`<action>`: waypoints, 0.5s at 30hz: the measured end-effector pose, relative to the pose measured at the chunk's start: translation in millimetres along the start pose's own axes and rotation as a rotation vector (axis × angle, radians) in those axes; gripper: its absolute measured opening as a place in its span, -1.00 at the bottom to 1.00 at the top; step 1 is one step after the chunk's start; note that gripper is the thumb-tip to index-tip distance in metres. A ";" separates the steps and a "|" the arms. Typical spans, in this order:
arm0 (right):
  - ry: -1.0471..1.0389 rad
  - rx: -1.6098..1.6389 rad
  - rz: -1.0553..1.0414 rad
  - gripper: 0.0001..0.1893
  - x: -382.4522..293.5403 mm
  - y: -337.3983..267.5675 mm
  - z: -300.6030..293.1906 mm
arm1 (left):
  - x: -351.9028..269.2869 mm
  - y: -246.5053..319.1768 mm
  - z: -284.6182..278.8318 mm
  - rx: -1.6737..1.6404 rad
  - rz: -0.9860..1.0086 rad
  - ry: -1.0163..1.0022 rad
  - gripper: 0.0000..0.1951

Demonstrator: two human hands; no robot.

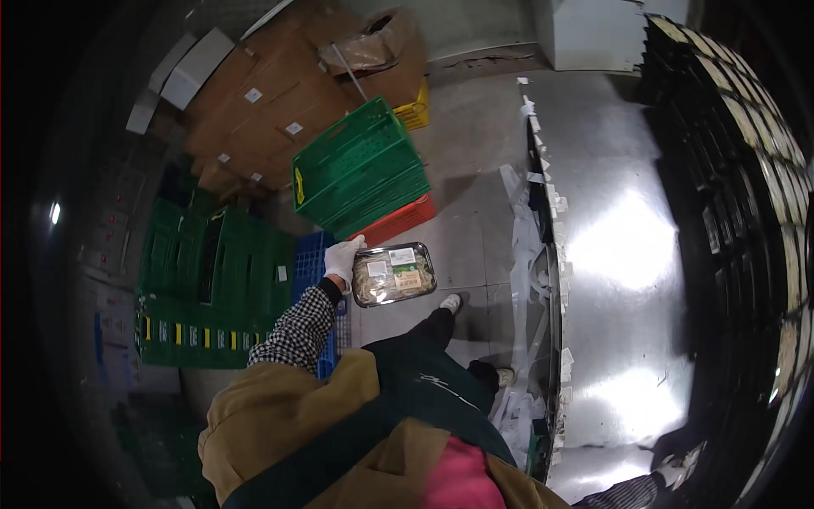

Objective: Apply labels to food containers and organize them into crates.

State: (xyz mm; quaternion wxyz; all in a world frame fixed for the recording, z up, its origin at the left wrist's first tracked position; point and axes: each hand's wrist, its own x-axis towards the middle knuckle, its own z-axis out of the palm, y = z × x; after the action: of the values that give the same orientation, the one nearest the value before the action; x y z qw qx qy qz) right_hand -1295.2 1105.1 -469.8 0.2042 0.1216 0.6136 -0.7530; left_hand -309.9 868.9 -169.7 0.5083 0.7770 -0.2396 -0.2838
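My left hand [341,262], in a white glove, grips the left edge of a black plastic food tray [365,280] above the floor. Clear film covers the tray, and pale, stringy food shows through it. Labels with writing are stuck on top. At the lower right, my gloved right hand [669,472] is beside the stacked black trays [718,223], over the far end of a shiny metal table [610,356]. A small pale object [692,459] is at its fingers; shadow and the picture's rim obscure the grip.
Green crates [362,165] stand on a red crate [407,219] ahead of me. More green crates [254,273] and a blue crate [311,254] are to the left. Cardboard boxes [267,121] are stacked behind. White strips [524,254] hang along the table's label-covered edge.
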 end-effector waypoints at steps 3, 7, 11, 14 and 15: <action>-0.517 0.070 -0.031 -0.74 -42.2 14.4 10.9 | 79.3 0.6 11.5 -0.165 -0.060 0.027 -0.69; -0.710 0.000 0.318 -0.71 -281.2 55.1 266.7 | 110.7 13.4 -33.6 -0.194 -0.083 0.259 -0.72; -1.230 -0.512 0.157 -0.74 -476.9 130.8 457.7 | 272.0 -8.5 -78.6 -0.274 -0.067 0.049 -0.76; -1.508 -0.824 -0.041 -0.77 -545.1 209.6 590.4 | 375.3 -11.7 -49.7 -0.042 0.034 -0.053 -0.76; -1.566 -0.844 0.073 -0.76 -590.1 236.9 631.1 | 422.7 -12.5 -58.2 0.073 0.177 -0.114 -0.77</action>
State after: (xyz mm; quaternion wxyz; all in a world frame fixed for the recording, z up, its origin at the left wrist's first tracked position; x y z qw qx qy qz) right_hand -621.1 545.2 -283.8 0.6169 -0.4939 0.5198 -0.3244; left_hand 37.0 632.2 -246.0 0.4883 0.7533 -0.3458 -0.2728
